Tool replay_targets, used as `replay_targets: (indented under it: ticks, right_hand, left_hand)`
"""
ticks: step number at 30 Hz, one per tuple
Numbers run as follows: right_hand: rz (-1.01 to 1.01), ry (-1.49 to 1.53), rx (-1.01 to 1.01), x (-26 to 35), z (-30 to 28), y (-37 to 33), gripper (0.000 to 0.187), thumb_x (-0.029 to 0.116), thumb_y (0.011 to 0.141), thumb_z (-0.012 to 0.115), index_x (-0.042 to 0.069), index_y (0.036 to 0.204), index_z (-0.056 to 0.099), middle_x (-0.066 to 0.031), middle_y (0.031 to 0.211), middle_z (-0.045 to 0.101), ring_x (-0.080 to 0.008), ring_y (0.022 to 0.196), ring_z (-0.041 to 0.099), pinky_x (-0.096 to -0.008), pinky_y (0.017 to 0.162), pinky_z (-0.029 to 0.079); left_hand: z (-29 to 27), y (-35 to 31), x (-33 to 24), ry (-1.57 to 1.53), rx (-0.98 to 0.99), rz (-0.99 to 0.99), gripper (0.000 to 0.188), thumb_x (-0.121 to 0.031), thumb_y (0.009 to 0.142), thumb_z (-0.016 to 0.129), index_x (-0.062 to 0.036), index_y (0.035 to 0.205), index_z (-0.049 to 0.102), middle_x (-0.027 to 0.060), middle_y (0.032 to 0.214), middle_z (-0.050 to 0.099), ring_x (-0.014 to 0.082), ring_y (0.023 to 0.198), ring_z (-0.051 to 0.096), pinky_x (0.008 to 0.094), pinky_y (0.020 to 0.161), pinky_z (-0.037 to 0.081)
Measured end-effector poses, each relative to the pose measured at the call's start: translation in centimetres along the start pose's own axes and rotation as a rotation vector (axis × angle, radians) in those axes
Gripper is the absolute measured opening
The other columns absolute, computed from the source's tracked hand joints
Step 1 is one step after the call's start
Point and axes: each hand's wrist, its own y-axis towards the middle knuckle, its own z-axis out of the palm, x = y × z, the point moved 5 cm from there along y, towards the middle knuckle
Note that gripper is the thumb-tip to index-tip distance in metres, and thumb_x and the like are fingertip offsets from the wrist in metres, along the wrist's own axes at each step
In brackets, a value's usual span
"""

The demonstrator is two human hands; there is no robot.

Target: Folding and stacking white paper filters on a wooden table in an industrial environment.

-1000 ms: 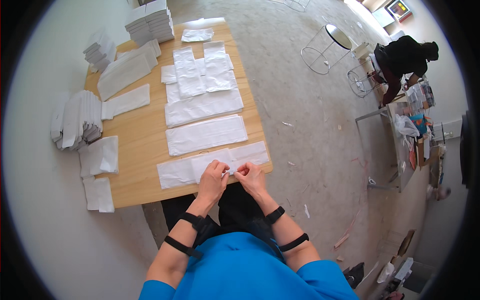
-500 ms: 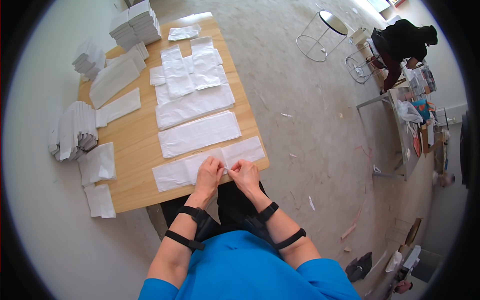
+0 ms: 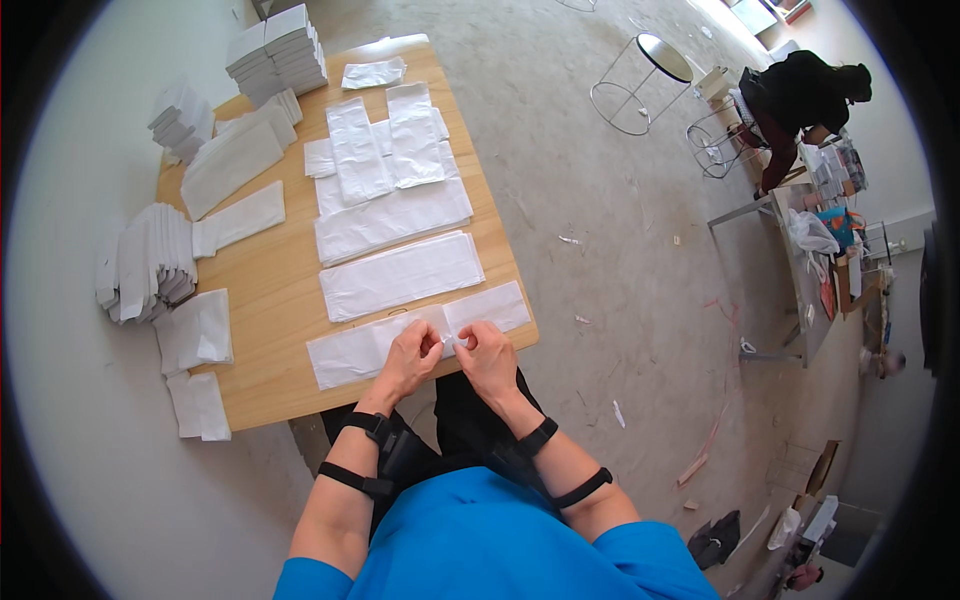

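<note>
A long white paper strip (image 3: 350, 358), creased across its middle, lies along the near edge of the table in front of me. Over its near side my left hand (image 3: 412, 355) is closed, thumb and fingertips pinched together beside the crease. Just across from it, my right hand (image 3: 487, 360) pinches with thumb and forefinger. A small whitish, shiny bit of the strip shows between the two hands. The fingertips hide exactly how much each one holds. A stack of similar white strips (image 3: 405, 276) lies just beyond.
Farther back on the wooden table (image 3: 270, 320) lie more white strips (image 3: 390, 220) and smaller folded pieces (image 3: 375, 74). White stacks (image 3: 275, 55) and bundles (image 3: 150, 262) line the left side. On the right are a stool (image 3: 662, 58), a bending person (image 3: 800, 95) and a cluttered metal table (image 3: 790, 270).
My hands have drawn slightly apart at the strip's crease, the right one turning a little. The whole view has shifted slightly; the strip stays in place.
</note>
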Motion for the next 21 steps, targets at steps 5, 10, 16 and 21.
replay_targets:
  ticks: [5,10,16,21]
  right_hand:
    - [-0.053,-0.064,-0.064,-0.1,0.7,1.0,0.012,0.012,0.076,0.070,0.005,0.083,0.063,-0.0105,0.080,0.061,-0.0301,0.073,0.063,-0.0401,0.063,0.050]
    - [-0.117,0.007,0.024,0.4,1.3,1.4,0.012,0.014,0.075,0.072,0.003,0.074,0.066,-0.0100,0.072,0.060,-0.0260,0.068,0.061,-0.0378,0.062,0.048]
    - [-0.012,-0.044,0.028,-0.8,1.8,1.8,0.021,0.018,0.074,0.073,0.003,0.081,0.059,-0.0140,0.083,0.062,-0.0333,0.076,0.062,-0.0417,0.067,0.050]
    - [-0.049,-0.155,0.010,0.3,2.2,1.9,0.030,0.019,0.074,0.074,0.003,0.089,0.055,-0.0159,0.087,0.062,-0.0369,0.079,0.062,-0.0451,0.069,0.050]
  left_hand:
    - [0.6,-0.3,-0.6,0.026,-0.006,0.065,0.017,-0.007,0.080,0.064,-0.0023,0.090,0.051,0.0087,0.078,0.052,0.0175,0.069,0.052,0.0312,0.064,0.046]
    - [0.9,-0.5,-0.2,0.061,-0.128,0.054,0.017,-0.006,0.082,0.063,-0.0017,0.090,0.049,0.0137,0.080,0.053,0.0276,0.072,0.054,0.0365,0.066,0.047]
    - [0.8,-0.6,-0.2,0.073,-0.138,0.079,0.011,-0.007,0.088,0.056,-0.0006,0.090,0.048,0.0191,0.083,0.054,0.0361,0.077,0.055,0.0412,0.070,0.045]
    - [0.5,-0.6,-0.3,0.103,-0.135,0.125,0.011,-0.009,0.091,0.055,-0.0004,0.090,0.049,0.0205,0.084,0.055,0.0390,0.079,0.055,0.0431,0.071,0.045]
